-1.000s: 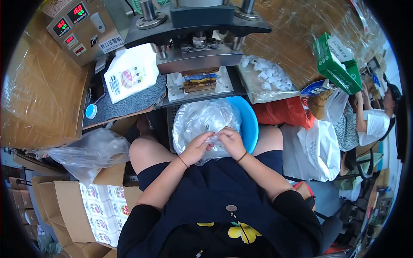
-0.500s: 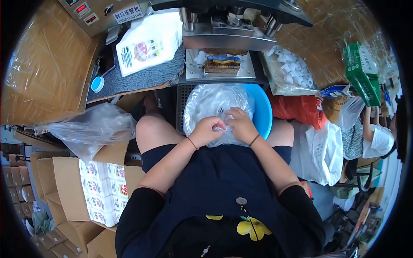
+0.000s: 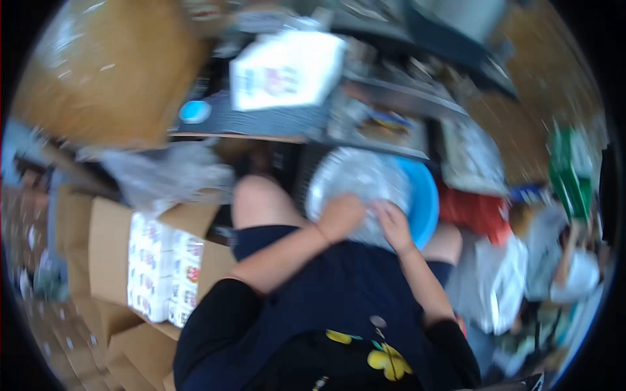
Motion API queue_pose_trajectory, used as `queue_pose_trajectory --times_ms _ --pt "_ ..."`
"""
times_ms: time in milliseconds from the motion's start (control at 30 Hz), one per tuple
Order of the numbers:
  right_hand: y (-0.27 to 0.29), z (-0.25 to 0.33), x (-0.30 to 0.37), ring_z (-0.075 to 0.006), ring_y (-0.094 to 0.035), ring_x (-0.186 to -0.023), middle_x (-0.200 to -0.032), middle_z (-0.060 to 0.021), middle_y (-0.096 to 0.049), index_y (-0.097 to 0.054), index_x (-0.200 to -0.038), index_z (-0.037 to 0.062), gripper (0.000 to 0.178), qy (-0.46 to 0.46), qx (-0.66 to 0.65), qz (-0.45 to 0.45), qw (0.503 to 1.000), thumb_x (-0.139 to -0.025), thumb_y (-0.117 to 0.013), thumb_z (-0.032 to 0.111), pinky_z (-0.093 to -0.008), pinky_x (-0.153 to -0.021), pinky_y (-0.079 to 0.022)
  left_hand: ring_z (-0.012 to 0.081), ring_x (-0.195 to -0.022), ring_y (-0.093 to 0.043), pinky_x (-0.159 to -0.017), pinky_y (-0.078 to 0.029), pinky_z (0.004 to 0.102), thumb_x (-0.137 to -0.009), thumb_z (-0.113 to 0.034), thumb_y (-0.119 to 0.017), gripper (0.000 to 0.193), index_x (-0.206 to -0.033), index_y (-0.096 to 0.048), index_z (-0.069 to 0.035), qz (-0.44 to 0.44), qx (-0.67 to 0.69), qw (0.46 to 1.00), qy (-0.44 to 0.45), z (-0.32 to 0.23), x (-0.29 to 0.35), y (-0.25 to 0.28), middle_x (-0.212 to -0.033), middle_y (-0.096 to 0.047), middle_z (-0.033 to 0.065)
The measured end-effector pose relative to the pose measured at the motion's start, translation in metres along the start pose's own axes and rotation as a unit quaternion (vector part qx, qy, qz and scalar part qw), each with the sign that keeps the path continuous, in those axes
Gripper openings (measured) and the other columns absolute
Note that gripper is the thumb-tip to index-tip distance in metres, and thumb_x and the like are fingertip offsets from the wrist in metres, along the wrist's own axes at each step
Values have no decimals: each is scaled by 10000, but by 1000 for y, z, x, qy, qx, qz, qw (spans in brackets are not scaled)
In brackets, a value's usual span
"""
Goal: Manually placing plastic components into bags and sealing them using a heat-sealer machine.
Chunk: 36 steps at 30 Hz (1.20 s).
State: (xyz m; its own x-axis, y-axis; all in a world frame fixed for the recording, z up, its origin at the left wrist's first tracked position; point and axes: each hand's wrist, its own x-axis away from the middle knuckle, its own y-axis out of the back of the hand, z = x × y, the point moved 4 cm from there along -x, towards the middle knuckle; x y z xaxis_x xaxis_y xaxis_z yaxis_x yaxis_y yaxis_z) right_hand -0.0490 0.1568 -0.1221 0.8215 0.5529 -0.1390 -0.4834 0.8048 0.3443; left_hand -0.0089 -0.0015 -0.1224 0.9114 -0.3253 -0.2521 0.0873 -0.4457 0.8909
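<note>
A crumpled clear plastic bag (image 3: 357, 174) fills most of a round blue basin (image 3: 427, 203) between my knees. My left hand (image 3: 342, 217) is closed at the bag's near side, its fingers curled into the film. Close by on the right, my right hand (image 3: 394, 225) pinches the same film, thumb and fingers drawn together. A small gap separates the two hands. Motion blur smears the whole picture, so the exact fold between my fingertips cannot be made out, nor can the bag's contents.
Ahead stands a metal press (image 3: 404, 98) above a small plate. On a grey mat (image 3: 274, 120) lie a white printed pack (image 3: 287, 70) and a blue-topped round lid (image 3: 194, 112). An open carton (image 3: 107, 260) of white packs is at left; red (image 3: 473, 212) and white bags (image 3: 497, 283) at right.
The whole view has swung, shifting the scene rightward and blurring it. Both hands stay at the bag; they now sit slightly further apart.
</note>
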Motion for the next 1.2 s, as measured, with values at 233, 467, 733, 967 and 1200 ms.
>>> queue_pose_trajectory --times_ms 233,467,733,967,1200 --pt "43 -4 15 -410 -621 -825 -870 -194 -669 -721 -902 31 226 42 419 -33 906 -913 -528 148 -501 -726 -483 375 -679 -632 -591 -493 500 -879 -295 -549 335 -672 -646 -50 -31 142 988 -52 -10 -4 -31 -738 -647 166" --pt "45 -82 10 -449 -582 -761 -800 -252 -609 -600 -802 -29 294 -45 378 -83 921 -941 -514 216 -519 -676 -444 350 -884 -610 -800 -480 419 -896 -236 -573 358 -612 -614 -22 -19 140 982 -127 -21 -3 -26 -846 -644 155" --pt "31 -28 31 -330 -482 -766 -766 -147 -464 -472 -784 4 251 117 198 -146 962 -968 -515 169 -410 -738 -401 142 -833 -550 -780 -466 315 -968 -255 -525 263 -901 -636 -25 21 672 734 99 -25 -30 -72 -911 -613 40" --pt "17 15 50 -343 -525 -789 -765 -128 -543 -592 -721 69 221 195 294 -101 930 -894 -623 202 -454 -718 -387 380 -891 -610 -796 -481 442 -799 -119 -628 187 -936 -628 9 45 326 944 -12 -38 -17 -68 -910 -619 214" --pt "19 23 52 -331 -563 -798 -776 -114 -584 -674 -758 83 108 207 287 -85 931 -767 -748 161 -435 -747 -420 449 -880 -619 -802 -484 502 -872 -131 -565 221 -1040 -594 10 65 227 971 -37 -37 -6 -56 -928 -642 254"
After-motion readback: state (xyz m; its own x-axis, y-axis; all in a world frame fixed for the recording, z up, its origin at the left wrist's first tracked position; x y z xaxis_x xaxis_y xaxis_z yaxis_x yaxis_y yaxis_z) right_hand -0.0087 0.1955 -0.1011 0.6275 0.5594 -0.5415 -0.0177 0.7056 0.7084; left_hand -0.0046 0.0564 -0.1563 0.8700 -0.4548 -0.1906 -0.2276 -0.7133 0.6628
